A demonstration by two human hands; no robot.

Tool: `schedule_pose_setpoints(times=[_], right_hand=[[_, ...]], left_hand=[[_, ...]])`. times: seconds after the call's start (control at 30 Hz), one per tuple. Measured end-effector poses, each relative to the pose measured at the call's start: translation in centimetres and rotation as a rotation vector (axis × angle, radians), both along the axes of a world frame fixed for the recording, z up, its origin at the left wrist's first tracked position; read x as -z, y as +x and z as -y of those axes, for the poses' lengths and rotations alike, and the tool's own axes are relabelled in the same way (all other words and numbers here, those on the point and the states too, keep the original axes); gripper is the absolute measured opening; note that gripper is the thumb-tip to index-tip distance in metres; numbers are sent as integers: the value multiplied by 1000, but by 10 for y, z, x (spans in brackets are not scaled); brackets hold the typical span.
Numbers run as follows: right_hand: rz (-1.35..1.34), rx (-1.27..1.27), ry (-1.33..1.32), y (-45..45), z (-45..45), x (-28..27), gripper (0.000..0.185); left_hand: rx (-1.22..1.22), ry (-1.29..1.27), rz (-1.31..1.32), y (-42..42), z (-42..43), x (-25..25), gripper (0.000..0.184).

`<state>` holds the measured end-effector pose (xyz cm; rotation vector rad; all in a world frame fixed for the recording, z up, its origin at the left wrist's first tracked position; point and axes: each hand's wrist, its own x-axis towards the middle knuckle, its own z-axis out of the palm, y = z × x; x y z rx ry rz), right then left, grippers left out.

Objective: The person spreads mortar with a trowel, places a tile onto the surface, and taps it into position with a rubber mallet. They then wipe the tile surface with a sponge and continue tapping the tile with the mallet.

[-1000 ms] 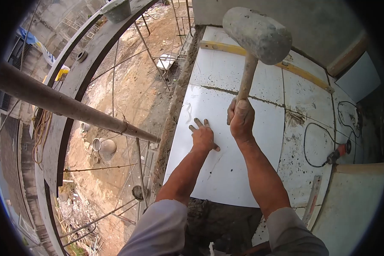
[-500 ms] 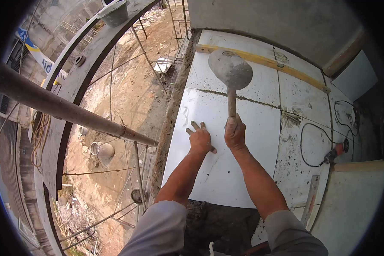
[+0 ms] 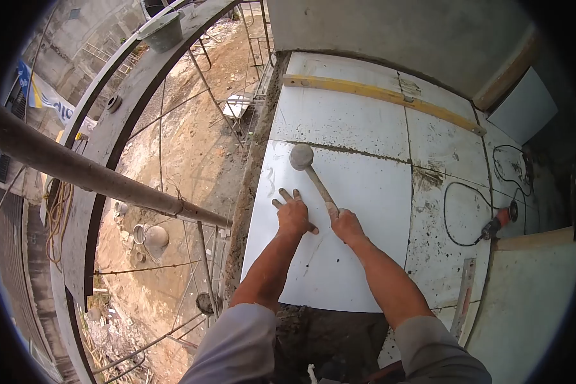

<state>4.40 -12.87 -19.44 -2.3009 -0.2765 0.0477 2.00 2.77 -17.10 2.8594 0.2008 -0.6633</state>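
My left hand (image 3: 293, 216) lies on a large white tile (image 3: 365, 256), its fingers spread. To its right, my right hand (image 3: 347, 226) grips the handle of a mallet (image 3: 302, 157). The round mallet head is low over the tile's far left part, near the joint with the tile behind; whether it touches the surface I cannot tell. Dark wet mortar (image 3: 326, 339) shows at the tile's near edge, in front of my body.
A yellow level (image 3: 377, 93) lies across the farther tiles. At right are a red power tool (image 3: 505, 217) with a black cord and a metal straight bar (image 3: 465, 294). On the left, a thick pole (image 3: 109, 169), a curved ledge with a bucket (image 3: 163, 33), and a drop to the ground.
The mallet has swung down from its raised position to low over the tile, and my right hand has lowered with it. My left hand stays spread on the tile. The view has shifted slightly.
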Motion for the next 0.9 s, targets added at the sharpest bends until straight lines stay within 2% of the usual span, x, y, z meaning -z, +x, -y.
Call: schedule_pose_setpoints(times=[0.03,0.07,0.13,0.23,0.33,0.4,0.43,0.5,0.53,0.57,0.6,0.63,0.7,0.73,0.8,0.87,0.9], right_hand=[[-103,-29,-176,1,1,7,48],[-94,-28,-178,13,-4,-12,48],[-155,-39,192,6,-3,-80,49],[-6,42,492,2,22,-122,53],[-9,229,585,-18,65,-66,51],[49,423,5,-48,96,28,52],[55,442,-2,-55,103,17,52],[-244,410,154,-55,106,-33,53],[-250,413,144,-52,107,-63,53],[-285,416,346,-52,106,-97,54],[-281,401,558,-43,106,-123,56],[-258,389,561,-33,106,-138,56],[42,455,845,-36,104,-149,63],[36,459,845,-40,104,-130,63],[18,610,690,-55,111,-55,63],[-669,625,149,-85,126,23,60],[-54,609,55,-81,115,15,61]], left_hand=[[9,7,8,5,-4,-4,131],[-23,20,-9,11,-5,-7,131],[-75,4,-12,1,3,-3,132],[-14,30,0,3,4,-4,131],[0,38,-22,4,8,-8,132],[-57,46,-1,2,8,-10,133],[-37,38,4,0,11,-11,133],[-63,75,-17,10,9,-13,134],[-83,88,-55,5,9,-10,135],[-65,63,-22,5,8,-3,135],[-56,58,-19,2,12,-4,135],[-41,70,-8,7,12,-8,135],[-22,81,1,3,7,0,133],[-20,83,-5,1,5,3,133],[-10,61,38,1,6,4,132],[-16,74,23,-1,8,1,131],[-24,90,7,2,8,-1,131]])
